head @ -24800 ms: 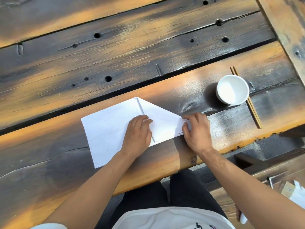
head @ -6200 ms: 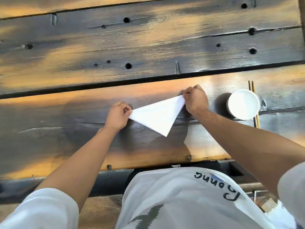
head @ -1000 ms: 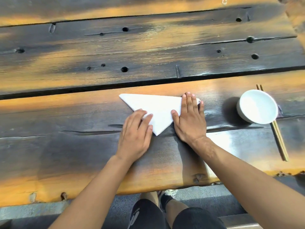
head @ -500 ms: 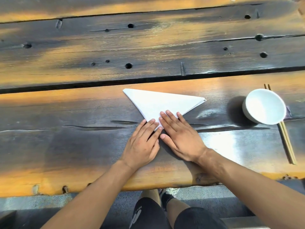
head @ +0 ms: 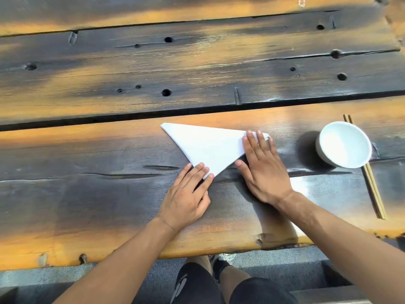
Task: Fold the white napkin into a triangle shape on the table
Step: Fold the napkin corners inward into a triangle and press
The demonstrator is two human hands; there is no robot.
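The white napkin (head: 208, 145) lies flat on the dark wooden table (head: 109, 194) as a triangle, with its long edge away from me and one point toward me. My left hand (head: 186, 198) rests palm down, its fingertips pressing the near point of the napkin. My right hand (head: 260, 167) lies flat with fingers spread, and its fingertips cover the napkin's right corner. Neither hand grips anything.
A white bowl (head: 344, 144) stands to the right of the napkin, next to a pair of wooden chopsticks (head: 372, 185). A dark gap (head: 131, 117) between planks runs just beyond the napkin. The table's near edge (head: 197, 253) is close to my legs.
My right hand has slid from the napkin's near point up along its right edge to the right corner. My left hand has stayed on the near point.
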